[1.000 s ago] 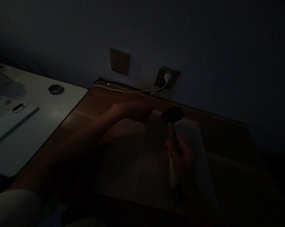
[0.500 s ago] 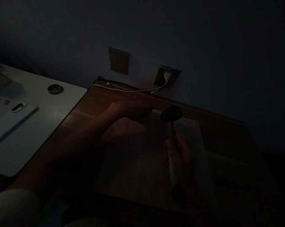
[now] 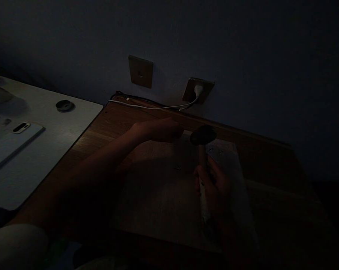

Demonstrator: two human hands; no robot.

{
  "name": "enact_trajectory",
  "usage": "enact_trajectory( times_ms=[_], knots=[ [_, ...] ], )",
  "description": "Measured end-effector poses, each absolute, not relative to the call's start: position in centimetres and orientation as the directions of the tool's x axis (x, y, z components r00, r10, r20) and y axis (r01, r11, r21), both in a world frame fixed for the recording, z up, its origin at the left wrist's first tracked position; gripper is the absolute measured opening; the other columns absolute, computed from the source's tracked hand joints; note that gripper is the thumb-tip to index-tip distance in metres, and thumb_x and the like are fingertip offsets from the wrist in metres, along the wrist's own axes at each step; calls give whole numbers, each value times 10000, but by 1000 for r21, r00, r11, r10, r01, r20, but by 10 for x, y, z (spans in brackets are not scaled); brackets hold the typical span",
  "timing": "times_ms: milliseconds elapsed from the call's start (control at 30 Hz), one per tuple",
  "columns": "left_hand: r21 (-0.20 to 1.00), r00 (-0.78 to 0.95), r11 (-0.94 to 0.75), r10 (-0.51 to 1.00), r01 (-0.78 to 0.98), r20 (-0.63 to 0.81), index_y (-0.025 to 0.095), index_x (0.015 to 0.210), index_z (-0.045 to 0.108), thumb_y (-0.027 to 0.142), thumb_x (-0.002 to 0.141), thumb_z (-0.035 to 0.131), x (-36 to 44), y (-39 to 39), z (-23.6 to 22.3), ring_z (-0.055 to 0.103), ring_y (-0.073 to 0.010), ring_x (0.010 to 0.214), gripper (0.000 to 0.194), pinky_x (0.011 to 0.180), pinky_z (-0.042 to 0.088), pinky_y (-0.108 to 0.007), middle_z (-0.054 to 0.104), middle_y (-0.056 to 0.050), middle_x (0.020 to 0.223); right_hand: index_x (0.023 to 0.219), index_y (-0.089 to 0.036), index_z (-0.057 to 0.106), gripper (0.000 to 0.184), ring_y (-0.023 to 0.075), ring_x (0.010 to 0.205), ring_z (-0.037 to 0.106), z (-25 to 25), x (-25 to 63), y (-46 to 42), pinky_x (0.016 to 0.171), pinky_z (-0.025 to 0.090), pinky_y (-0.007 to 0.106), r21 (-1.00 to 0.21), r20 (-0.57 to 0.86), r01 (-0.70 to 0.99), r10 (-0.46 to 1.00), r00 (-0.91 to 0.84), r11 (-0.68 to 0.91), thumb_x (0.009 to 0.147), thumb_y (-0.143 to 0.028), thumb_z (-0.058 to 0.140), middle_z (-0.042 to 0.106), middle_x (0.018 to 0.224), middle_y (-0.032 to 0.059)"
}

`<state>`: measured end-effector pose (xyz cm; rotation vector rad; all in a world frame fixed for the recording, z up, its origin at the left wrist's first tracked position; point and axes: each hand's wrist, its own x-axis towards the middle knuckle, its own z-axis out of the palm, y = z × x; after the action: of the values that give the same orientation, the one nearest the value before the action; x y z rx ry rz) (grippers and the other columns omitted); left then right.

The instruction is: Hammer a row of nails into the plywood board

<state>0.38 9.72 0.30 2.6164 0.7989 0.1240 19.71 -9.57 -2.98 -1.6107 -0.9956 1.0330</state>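
Observation:
In dim light, my right hand [image 3: 216, 187] is wrapped round the pale handle of a mallet [image 3: 203, 135], whose thick dark head points away from me, above the far part of a flat board [image 3: 155, 210]. My left hand [image 3: 169, 130] is closed at the board's far edge, left of the mallet head. Whatever its fingers may hold is hidden. Small nail-like metal pieces [image 3: 177, 167] lie near the board's middle. Two more small shiny bits [image 3: 221, 152] show at its far right, beyond my right hand.
The board rests on a brown wooden table [image 3: 273, 187] against the wall. Cables [image 3: 149, 108] run along its back edge to a plug in a wall socket [image 3: 206, 90]. On a white table [image 3: 42, 157] at left lie a phone [image 3: 20, 140] and a round dark lid-like thing [image 3: 65, 105].
My left hand has shifted slightly at the board's far edge, with its knuckles showing more clearly. The mallet and my right hand have hardly moved.

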Motion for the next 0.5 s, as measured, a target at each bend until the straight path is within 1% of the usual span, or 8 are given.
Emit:
enact_trajectory(
  times_ms=[100, 267, 400, 500],
  knots=[
    [444, 847, -763, 531, 470, 17, 170, 923, 772, 5, 842, 574, 7, 97, 1, 685, -153, 783, 271, 682, 436, -253, 778, -38, 902, 1399, -166, 647, 659, 109, 424, 503, -30, 197, -96, 370, 405, 249, -966, -169, 136, 936, 308, -219, 880, -555, 763, 624, 665, -63],
    [533, 854, -743, 515, 405, 69, 163, 947, 753, -38, 824, 569, 9, 94, 2, 674, -130, 746, 299, 681, 439, -233, 767, -23, 865, 1476, -156, 604, 750, 115, 433, 519, -31, 197, -95, 375, 413, 252, -964, -176, 133, 927, 330, -231, 864, -554, 772, 639, 678, -60],
    [555, 859, -741, 504, 379, 86, 169, 949, 744, -32, 835, 563, 9, 93, 3, 664, -122, 727, 293, 676, 431, -228, 758, -10, 840, 1463, -158, 620, 749, 116, 427, 514, -30, 197, -95, 363, 402, 255, -964, -171, 141, 928, 330, -227, 853, -567, 766, 643, 681, -56],
    [558, 864, -742, 496, 371, 85, 165, 906, 727, -24, 830, 565, 10, 95, 1, 645, -113, 698, 261, 656, 421, -223, 744, -3, 816, 1445, -153, 632, 740, 114, 416, 510, -28, 196, -95, 362, 404, 257, -963, -164, 150, 927, 338, -225, 847, -568, 768, 637, 669, -58]
  ],
)
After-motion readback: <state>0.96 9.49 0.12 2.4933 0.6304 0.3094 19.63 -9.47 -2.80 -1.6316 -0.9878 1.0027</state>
